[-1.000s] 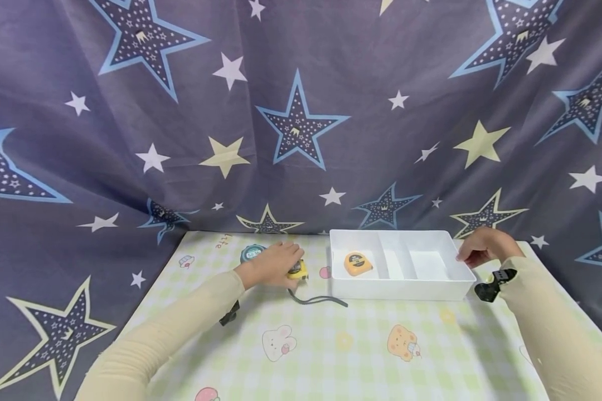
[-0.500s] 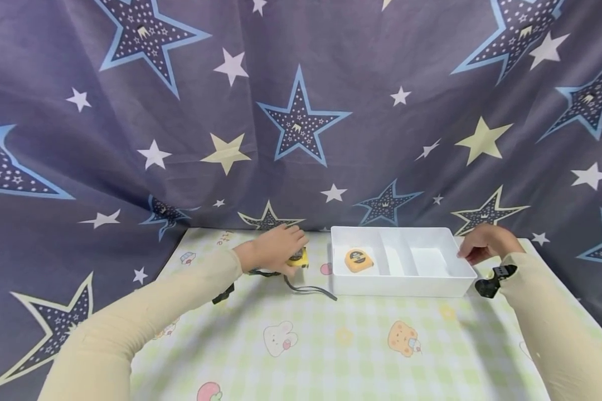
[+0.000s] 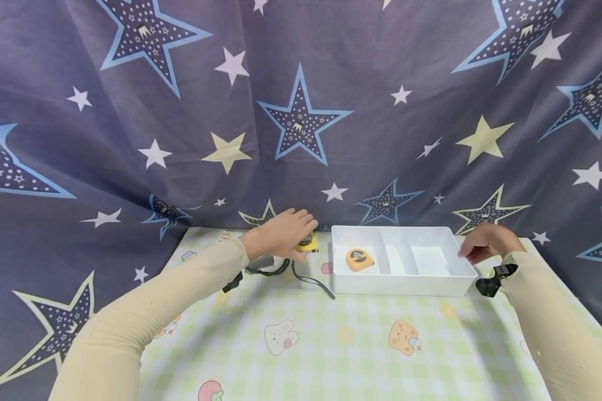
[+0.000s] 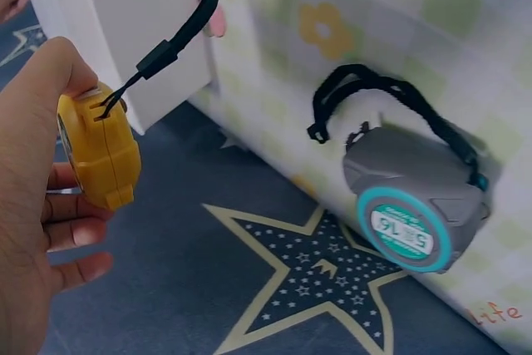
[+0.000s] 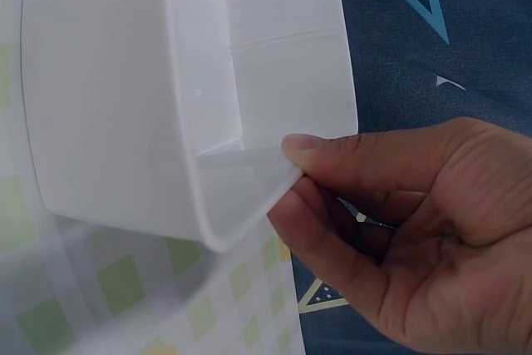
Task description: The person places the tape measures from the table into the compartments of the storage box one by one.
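My left hand (image 3: 284,232) grips a yellow tape measure (image 3: 308,243) just left of the white divided box (image 3: 401,285). In the left wrist view this tape measure (image 4: 101,151) is held between thumb and fingers, its black strap hanging toward the box. A grey and teal tape measure (image 4: 416,201) with a black strap rests on the table beside that hand; the left arm mostly covers it in the head view. Inside the box's left compartment lies an orange-yellow tape measure (image 3: 359,259). My right hand (image 5: 407,222) pinches the rim of the box's right end.
The table (image 3: 341,362) wears a green checked cloth with printed animals. A dark blue star-patterned curtain (image 3: 190,128) hangs behind its back edge. Two dividers (image 3: 396,253) split the box into three compartments, and its walls stand up from the cloth.
My left hand has lifted the yellow tape measure and carried it a little to the right, its strap trailing. The right hand keeps its hold on the box.
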Demonstrator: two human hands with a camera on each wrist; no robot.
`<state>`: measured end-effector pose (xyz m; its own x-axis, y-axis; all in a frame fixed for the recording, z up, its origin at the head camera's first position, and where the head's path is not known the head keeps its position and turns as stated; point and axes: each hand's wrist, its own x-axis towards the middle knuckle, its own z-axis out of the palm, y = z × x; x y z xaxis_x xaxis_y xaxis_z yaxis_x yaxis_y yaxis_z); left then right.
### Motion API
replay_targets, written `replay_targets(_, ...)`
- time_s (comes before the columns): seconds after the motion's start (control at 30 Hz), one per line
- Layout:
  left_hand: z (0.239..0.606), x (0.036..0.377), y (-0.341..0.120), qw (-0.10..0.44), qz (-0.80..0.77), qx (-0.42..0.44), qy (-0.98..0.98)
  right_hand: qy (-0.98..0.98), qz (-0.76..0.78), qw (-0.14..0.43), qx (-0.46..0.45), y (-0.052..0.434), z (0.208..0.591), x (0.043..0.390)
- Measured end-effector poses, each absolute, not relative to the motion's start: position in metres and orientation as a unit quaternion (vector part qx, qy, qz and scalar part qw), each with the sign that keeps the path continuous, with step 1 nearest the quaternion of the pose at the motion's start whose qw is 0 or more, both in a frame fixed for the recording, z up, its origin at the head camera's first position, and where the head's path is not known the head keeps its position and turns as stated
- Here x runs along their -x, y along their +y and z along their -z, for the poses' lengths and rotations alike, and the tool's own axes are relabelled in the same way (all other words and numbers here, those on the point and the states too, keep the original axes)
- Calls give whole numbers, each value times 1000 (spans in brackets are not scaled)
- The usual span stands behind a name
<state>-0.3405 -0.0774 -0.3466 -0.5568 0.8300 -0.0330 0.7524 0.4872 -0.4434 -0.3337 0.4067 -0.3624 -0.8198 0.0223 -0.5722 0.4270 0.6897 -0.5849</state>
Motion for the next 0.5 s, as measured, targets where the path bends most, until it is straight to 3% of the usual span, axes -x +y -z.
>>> replay_targets(0.5,321,344,-64,148,-172,460,-859,884,363,268,-126,407,362,334)
